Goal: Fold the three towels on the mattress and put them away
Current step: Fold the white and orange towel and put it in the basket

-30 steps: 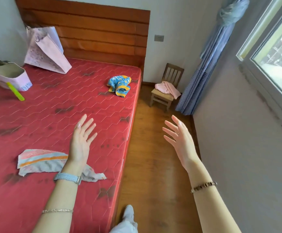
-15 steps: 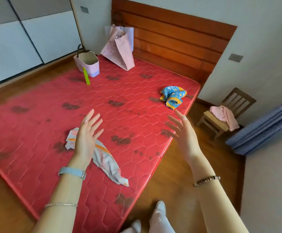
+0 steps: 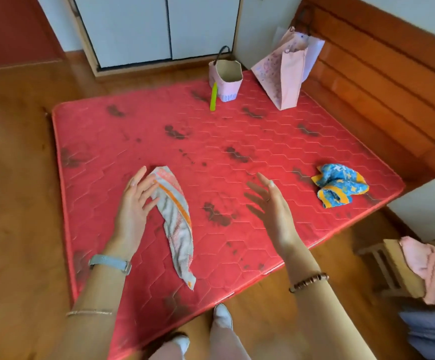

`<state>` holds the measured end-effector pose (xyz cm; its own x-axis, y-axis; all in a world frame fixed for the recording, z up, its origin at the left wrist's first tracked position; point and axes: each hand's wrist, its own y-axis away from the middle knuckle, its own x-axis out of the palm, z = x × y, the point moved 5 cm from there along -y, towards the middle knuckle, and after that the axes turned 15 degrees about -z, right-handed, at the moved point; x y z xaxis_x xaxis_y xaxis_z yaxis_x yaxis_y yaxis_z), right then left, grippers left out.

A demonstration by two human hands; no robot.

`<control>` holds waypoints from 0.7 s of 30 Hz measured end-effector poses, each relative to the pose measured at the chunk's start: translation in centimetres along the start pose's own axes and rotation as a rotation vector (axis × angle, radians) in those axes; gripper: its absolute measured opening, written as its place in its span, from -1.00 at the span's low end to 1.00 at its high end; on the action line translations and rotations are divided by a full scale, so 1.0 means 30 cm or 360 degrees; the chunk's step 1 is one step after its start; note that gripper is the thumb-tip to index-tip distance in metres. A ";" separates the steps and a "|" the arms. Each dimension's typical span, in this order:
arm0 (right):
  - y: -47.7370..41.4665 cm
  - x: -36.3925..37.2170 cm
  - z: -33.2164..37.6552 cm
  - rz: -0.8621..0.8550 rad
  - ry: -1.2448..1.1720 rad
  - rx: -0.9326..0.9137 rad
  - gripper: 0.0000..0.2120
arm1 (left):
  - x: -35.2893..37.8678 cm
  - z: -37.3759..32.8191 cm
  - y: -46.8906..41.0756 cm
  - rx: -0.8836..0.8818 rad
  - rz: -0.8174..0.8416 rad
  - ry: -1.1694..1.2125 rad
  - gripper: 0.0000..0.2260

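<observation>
Both hands held out over the near edge of the red mattress; left hand flat, fingers spread and straight, gripping nothing, fingertips overlapping the upper end of the striped towel, contact not clear; right hand likewise spread and empty, above bare mattress. Striped towel lies crumpled lengthwise between the hands; blue-and-orange towel bunched near the right edge; pink towel draped on a wooden chair off the mattress. Far side: pink basket, green strip just beside it, paper bag against the headboard.
</observation>
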<state>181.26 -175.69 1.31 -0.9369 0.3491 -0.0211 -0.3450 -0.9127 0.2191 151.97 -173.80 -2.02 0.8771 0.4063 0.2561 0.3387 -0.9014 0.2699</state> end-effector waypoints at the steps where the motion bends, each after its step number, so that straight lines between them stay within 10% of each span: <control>1: -0.030 0.004 -0.009 0.0049 0.0026 0.0010 -0.50 | 0.003 0.020 0.002 -0.0019 -0.0053 0.0008 -0.59; 21: -0.291 0.265 -0.636 0.0597 0.0466 0.0557 -0.59 | -0.274 0.628 0.014 -0.0391 -0.0904 0.0006 -0.65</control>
<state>175.73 -169.00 -19.39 -0.9852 -0.1029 -0.1373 0.0060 -0.8205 0.5716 151.31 -180.35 -21.50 0.5815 0.8134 0.0132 0.6636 -0.4837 0.5706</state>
